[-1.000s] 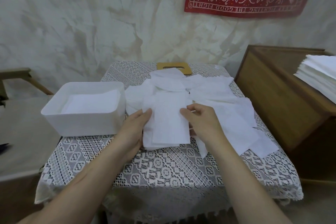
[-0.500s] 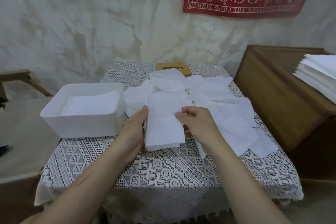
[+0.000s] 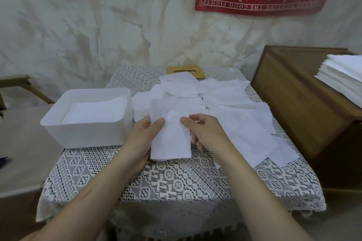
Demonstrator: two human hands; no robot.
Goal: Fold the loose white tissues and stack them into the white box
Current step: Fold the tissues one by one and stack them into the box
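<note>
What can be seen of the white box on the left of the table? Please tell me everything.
The white box is a rectangular, open-topped container with rounded corners, seemingly matte plastic. It stands upright on the lace tablecloth at the table's left edge. Inside lies a flat stack of folded tissues, below the rim. The left hand, nearby, grips a tissue, not the box.

The box (image 3: pixel 88 133) sits at the left side of the tabletop (image 3: pixel 176 182), with stacked tissues (image 3: pixel 96 111) inside. Loose tissues (image 3: pixel 235 123) lie spread over centre and right, partly over a board (image 3: pixel 199 71) at the far edge. The folded tissue (image 3: pixel 171 137) is at centre front, pinched between left hand (image 3: pixel 145 135) and right hand (image 3: pixel 207 133). Right of the tabletop stands a cabinet (image 3: pixel 290 107) with a tissue stack (image 3: pixel 342 76) on top.
</note>
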